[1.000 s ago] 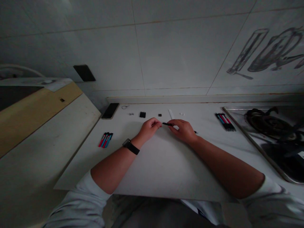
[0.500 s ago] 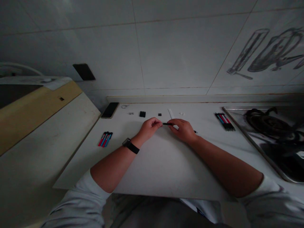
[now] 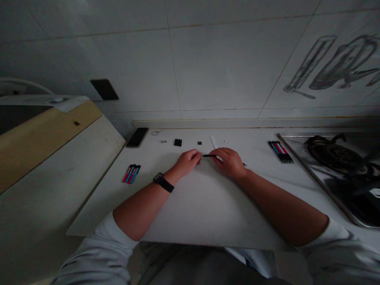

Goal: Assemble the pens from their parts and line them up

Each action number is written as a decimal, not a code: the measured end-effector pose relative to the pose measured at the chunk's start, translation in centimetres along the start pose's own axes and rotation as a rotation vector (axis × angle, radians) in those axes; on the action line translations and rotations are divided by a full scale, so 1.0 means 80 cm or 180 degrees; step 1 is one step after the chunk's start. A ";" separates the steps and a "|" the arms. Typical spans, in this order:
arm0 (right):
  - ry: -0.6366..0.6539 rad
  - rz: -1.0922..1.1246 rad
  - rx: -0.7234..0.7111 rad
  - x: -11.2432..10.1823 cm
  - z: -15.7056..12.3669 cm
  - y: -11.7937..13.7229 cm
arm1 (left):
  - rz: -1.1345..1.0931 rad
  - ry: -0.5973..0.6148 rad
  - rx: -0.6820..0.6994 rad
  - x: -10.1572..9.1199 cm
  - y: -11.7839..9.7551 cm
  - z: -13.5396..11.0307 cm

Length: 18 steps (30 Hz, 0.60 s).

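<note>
My right hand [image 3: 230,161] pinches a slim black pen part [image 3: 209,155], its free end pointing left. The fingers of my left hand [image 3: 187,161] are closed at that left end; what lies between them is too small to make out. Past the hands, a row of small parts lies on the white counter: tiny metallic pieces [image 3: 163,141], several short black pieces [image 3: 177,142] side by side, a small dark block [image 3: 199,143], thin white strips [image 3: 213,141] and small clear pieces [image 3: 227,141]. A dark tip [image 3: 244,164] shows beside my right wrist, mostly hidden.
Several red and blue pen pieces [image 3: 131,174] lie at the left, several pens [image 3: 280,152] at the right. A phone [image 3: 137,137] and a thin ring [image 3: 155,133] rest near the wall. A gas stove [image 3: 341,166] borders the right side, a pale panel [image 3: 89,150] the left.
My left hand has turned slightly, its fingers curling in more beside the black pen part's end. My right hand keeps its hold almost unmoved.
</note>
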State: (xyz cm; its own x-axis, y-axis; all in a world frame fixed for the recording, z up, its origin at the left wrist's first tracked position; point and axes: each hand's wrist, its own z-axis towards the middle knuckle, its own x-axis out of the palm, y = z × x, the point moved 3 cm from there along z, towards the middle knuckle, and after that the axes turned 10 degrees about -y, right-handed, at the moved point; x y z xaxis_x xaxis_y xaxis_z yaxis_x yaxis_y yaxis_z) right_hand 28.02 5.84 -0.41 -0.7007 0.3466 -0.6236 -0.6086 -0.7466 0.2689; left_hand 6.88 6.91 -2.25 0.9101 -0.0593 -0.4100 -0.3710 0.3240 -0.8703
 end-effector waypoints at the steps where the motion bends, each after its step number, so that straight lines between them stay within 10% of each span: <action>1: 0.0017 -0.0017 -0.0021 0.000 0.000 0.001 | 0.0039 0.0011 0.0019 0.000 -0.001 0.000; 18: 0.0107 -0.0052 0.0288 0.002 -0.003 -0.005 | -0.0307 -0.0227 0.0057 0.003 0.011 0.005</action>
State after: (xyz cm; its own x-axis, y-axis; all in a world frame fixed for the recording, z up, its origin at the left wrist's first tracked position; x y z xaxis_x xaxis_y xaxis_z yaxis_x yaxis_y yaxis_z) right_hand 28.19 6.06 -0.77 -0.6785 0.3378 -0.6524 -0.6519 -0.6862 0.3227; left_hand 6.86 7.58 -2.97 0.9525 -0.0239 -0.3036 -0.2783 0.3369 -0.8995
